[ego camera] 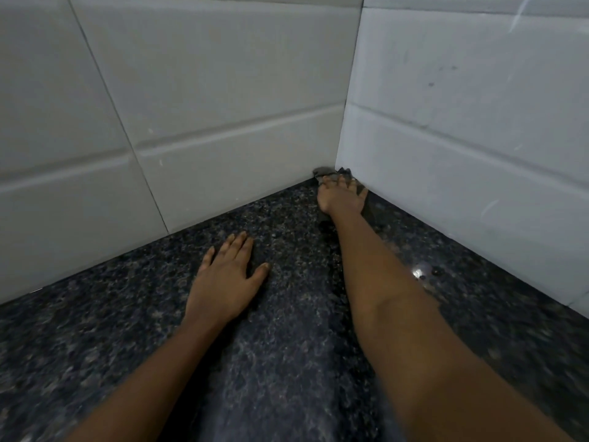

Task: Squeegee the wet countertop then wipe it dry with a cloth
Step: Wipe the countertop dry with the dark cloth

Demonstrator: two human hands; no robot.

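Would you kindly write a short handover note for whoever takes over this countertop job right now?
Left hand: flat on the countertop, fingers straight, holding nothing.
Right hand: presses the cloth flat into the corner where the tiled walls meet.
Squeegee: not in view; the cloth wiping is under way.
To do: water drops glint by the right wall; dry there, then the rest.
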